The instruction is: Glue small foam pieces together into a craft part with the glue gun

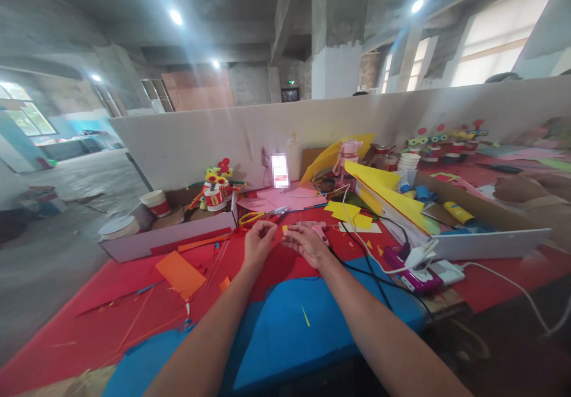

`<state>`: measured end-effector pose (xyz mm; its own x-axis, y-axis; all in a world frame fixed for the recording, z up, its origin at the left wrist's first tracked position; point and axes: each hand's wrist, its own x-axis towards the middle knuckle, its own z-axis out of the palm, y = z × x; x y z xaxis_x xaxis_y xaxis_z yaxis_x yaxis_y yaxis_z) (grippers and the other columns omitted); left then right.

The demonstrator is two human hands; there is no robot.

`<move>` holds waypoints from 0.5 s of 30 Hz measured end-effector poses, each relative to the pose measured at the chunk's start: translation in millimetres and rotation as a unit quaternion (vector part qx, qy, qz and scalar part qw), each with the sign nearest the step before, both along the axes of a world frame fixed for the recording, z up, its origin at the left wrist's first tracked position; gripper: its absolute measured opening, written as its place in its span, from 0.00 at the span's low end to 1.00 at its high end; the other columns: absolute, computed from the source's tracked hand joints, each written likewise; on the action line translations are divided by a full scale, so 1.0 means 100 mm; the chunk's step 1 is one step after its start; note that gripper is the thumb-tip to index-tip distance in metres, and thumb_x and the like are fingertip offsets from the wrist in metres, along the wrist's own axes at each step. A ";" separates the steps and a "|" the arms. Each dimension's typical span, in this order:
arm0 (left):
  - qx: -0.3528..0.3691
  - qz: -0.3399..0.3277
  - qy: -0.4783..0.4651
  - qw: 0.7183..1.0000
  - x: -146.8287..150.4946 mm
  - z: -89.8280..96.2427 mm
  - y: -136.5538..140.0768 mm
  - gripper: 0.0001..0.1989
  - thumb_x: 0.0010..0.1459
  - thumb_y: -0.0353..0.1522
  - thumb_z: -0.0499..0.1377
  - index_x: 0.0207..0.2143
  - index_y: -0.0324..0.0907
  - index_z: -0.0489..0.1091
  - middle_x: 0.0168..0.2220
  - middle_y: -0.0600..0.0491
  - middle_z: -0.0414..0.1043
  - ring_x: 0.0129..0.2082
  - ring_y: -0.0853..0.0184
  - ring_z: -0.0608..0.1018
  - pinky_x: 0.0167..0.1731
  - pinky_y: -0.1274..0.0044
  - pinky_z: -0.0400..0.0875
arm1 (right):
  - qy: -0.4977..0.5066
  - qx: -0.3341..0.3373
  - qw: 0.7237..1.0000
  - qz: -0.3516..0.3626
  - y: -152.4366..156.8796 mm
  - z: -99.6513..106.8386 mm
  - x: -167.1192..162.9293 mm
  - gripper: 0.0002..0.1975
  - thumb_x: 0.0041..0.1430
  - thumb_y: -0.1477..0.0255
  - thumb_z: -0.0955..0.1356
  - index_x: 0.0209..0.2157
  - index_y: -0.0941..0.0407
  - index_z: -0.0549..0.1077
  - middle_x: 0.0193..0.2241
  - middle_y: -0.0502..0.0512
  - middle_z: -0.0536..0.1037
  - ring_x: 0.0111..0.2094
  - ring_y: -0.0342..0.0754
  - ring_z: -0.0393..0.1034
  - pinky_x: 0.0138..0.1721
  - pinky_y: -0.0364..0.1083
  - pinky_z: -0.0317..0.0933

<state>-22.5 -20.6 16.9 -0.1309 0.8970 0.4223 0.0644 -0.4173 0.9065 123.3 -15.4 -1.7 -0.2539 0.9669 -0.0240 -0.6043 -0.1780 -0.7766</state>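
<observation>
My right hand [306, 243] is closed in a pinch, with a small yellow paper piece [285, 229] at its fingertips. Just across a narrow gap, my left hand [260, 241] has its thumb and fingers pressed together; whatever may be between them is too small to make out. Behind the right hand lies a pink glue gun [319, 228], partly covered by that hand. Scissors with yellow handles [252, 219] rest beyond the left hand. Yellow paper sheets [350, 214] lie to the right, and an orange paper piece [181, 273] lies at the left.
A white box [172, 239] with a paper-cup robot figure [216, 192] stands at left. Another box [491, 242] holds coloured rolls at right. Cables run past a purple power strip [413, 271]. Blue sheet [294, 331] covers the near edge. A co-worker's hand [520, 188] shows far right.
</observation>
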 end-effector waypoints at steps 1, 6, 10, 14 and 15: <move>0.019 0.010 0.038 0.999 -0.02 0.02 0.00 0.06 0.47 0.35 0.65 0.26 0.42 0.75 0.25 0.54 0.73 0.26 0.69 0.72 0.29 0.78 0.66 | -0.008 0.004 1.000 -0.009 0.00 0.00 0.00 0.16 0.36 0.71 0.78 0.30 0.58 0.75 0.26 0.50 0.79 0.29 0.44 0.76 0.45 0.50 0.70; 0.063 -0.017 0.130 0.989 -0.06 0.05 0.00 0.03 0.48 0.34 0.64 0.26 0.44 0.77 0.26 0.52 0.75 0.28 0.66 0.73 0.30 0.77 0.66 | -0.044 0.042 0.998 -0.006 -0.02 0.02 -0.02 0.17 0.36 0.67 0.78 0.30 0.57 0.75 0.26 0.51 0.79 0.32 0.48 0.77 0.45 0.52 0.70; 0.075 -0.038 0.153 0.985 -0.04 0.05 0.01 0.04 0.46 0.33 0.66 0.27 0.45 0.79 0.28 0.51 0.77 0.29 0.65 0.74 0.32 0.76 0.67 | -0.038 0.055 0.998 0.004 -0.03 0.04 -0.01 0.19 0.35 0.65 0.78 0.30 0.58 0.76 0.27 0.53 0.80 0.35 0.50 0.77 0.47 0.53 0.68; 0.081 -0.037 0.169 0.982 -0.04 0.02 0.01 0.06 0.46 0.32 0.66 0.31 0.45 0.79 0.27 0.52 0.76 0.28 0.66 0.74 0.31 0.76 0.67 | -0.047 0.043 0.998 0.004 -0.02 0.04 0.01 0.19 0.35 0.63 0.78 0.29 0.58 0.76 0.26 0.53 0.80 0.34 0.49 0.77 0.46 0.53 0.69; 0.081 -0.036 0.168 0.982 -0.04 0.02 0.01 0.07 0.46 0.32 0.66 0.31 0.45 0.79 0.27 0.52 0.76 0.27 0.66 0.73 0.30 0.77 0.67 | -0.050 0.042 0.998 0.004 -0.02 0.04 0.01 0.19 0.35 0.63 0.78 0.29 0.58 0.76 0.25 0.52 0.80 0.34 0.49 0.77 0.46 0.53 0.69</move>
<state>-26.2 -19.4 18.5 0.1016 0.8169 0.5678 0.3129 -0.5680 0.7612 124.3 -17.5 2.3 -0.2622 0.9645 0.0313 -0.5215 -0.1144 -0.8456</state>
